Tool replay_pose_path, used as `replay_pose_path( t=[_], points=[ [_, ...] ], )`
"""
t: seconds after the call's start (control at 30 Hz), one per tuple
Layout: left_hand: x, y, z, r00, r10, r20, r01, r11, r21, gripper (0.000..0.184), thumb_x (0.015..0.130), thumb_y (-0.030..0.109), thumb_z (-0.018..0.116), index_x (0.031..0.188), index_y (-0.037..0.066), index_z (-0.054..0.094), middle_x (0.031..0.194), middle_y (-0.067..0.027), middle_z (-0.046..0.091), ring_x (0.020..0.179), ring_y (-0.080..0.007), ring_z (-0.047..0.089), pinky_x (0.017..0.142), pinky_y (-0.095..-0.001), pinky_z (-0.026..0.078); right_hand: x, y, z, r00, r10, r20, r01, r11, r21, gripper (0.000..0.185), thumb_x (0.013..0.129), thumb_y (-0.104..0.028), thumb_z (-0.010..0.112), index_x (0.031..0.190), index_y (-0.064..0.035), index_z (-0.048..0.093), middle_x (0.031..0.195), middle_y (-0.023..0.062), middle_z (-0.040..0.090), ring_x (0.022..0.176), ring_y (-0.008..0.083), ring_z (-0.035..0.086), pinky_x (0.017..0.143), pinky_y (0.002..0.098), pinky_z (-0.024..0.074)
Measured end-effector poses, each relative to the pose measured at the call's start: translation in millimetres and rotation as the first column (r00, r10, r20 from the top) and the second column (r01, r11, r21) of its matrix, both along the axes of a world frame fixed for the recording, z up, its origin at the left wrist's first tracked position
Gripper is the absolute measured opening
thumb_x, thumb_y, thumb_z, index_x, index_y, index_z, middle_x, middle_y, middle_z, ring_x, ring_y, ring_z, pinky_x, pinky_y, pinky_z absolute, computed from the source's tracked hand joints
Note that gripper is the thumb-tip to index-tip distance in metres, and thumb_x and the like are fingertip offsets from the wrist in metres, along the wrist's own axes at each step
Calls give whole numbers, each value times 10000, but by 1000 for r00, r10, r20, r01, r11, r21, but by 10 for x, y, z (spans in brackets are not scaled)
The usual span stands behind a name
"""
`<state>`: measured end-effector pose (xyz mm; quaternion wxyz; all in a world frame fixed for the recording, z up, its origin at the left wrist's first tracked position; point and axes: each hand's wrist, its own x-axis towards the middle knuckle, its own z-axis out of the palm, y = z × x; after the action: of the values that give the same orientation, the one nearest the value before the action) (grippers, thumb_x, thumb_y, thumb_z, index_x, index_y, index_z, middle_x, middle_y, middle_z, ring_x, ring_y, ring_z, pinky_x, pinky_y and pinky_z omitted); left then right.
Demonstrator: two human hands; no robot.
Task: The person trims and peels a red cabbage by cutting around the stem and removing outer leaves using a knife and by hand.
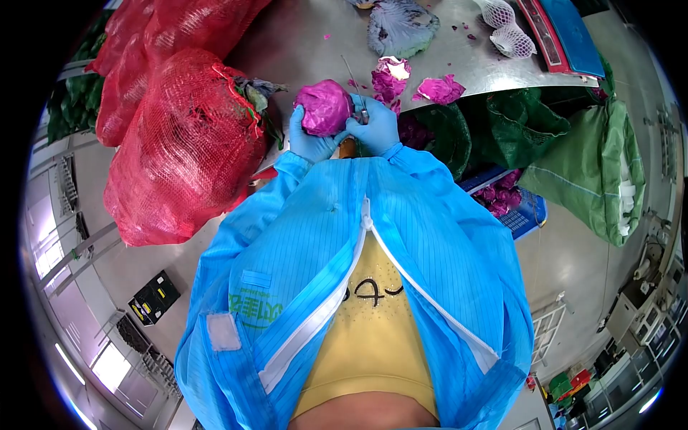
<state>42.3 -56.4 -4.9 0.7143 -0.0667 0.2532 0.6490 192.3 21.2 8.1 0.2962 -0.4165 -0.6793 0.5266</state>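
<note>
A peeled purple cabbage (324, 107) sits in my left hand (309, 137), whose blue-gloved fingers wrap its left and lower side. My right hand (377, 127), gloved too, is closed on a knife (351, 77) just right of the cabbage. The thin blade points up and away over the metal table; most of the handle is hidden in my fingers. My right thumb is close to the cabbage's lower right side. Beyond my right hand lie loose purple cabbage leaves (438, 89), some with pale parts.
Red mesh sacks (183, 147) stand at the left. A dull outer cabbage leaf (403, 27) and white foam nets (510, 37) lie on the steel table (308, 50). At the right are a green sack (591, 168) and a blue crate (532, 213) holding purple leaves.
</note>
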Motion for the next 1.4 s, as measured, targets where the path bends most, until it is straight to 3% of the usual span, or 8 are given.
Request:
replay_pose_path(
  t=[0.23,0.4,0.57,0.7,1.0,1.13,1.2,1.4],
  points=[
    [131,25,140,973,54,-224,-66,997,-42,784,801,565,468,1409,125,241,1410,-163,321,1276,-363,354,1012,-567,345,6,17,-65,986,-161,43,162,987,-18,381,654,-151,641,1022,-54,618,807,122,649,718,222,648,686,319,512],
    [-14,-26,243,998,28,51,-32,997,77,787,787,535,438,1429,148,196,1463,-179,205,1331,-420,218,1059,-635,196,97,115,119,961,-243,-130,224,963,-147,340,662,-89,634,1001,-54,634,691,26,584,590,69,497,565,239,447],
    [-62,-18,335,998,65,28,-62,995,-77,791,766,570,434,1433,223,189,1476,-152,190,1331,-436,199,1052,-653,182,134,187,177,855,-385,-348,153,828,-539,237,647,-11,647,882,-23,619,632,-26,510,552,50,456,493,220,386],
    [-89,-36,218,997,68,42,-65,996,-55,806,764,611,444,1432,237,191,1479,-128,200,1338,-411,204,1039,-666,191,149,177,247,856,-391,-338,143,807,-572,243,645,-8,645,886,-24,628,632,-29,509,557,45,463,493,215,388],
    [-230,-66,-107,906,-151,395,75,977,200,753,806,623,445,1387,166,301,1392,-149,340,1262,-361,353,921,-617,390,252,373,267,904,-396,-159,403,915,9,301,670,-12,616,968,-40,650,658,-34,555,544,31,446,503,196,380],
    [-148,-22,-28,823,-268,501,138,950,281,663,868,552,420,1361,118,334,1339,-144,394,1217,-333,405,885,-573,445,280,408,148,949,-311,-46,312,918,245,386,720,-111,714,1090,-50,622,963,59,661,829,101,605,715,232,475],
    [-122,5,27,814,-272,513,135,948,287,665,868,555,415,1361,117,333,1341,-145,393,1219,-334,403,887,-565,448,295,307,127,958,-287,14,280,942,184,427,736,-169,738,1125,-53,606,1084,91,639,957,143,606,790,256,478],
    [-97,-24,-31,864,-196,464,49,950,310,690,864,578,404,1389,143,294,1402,-148,337,1254,-354,368,935,-572,411,135,-42,441,897,-96,-432,-106,902,-419,475,780,-186,719,1188,-16,545,1061,83,621,917,121,592,765,272,504]
  ],
)
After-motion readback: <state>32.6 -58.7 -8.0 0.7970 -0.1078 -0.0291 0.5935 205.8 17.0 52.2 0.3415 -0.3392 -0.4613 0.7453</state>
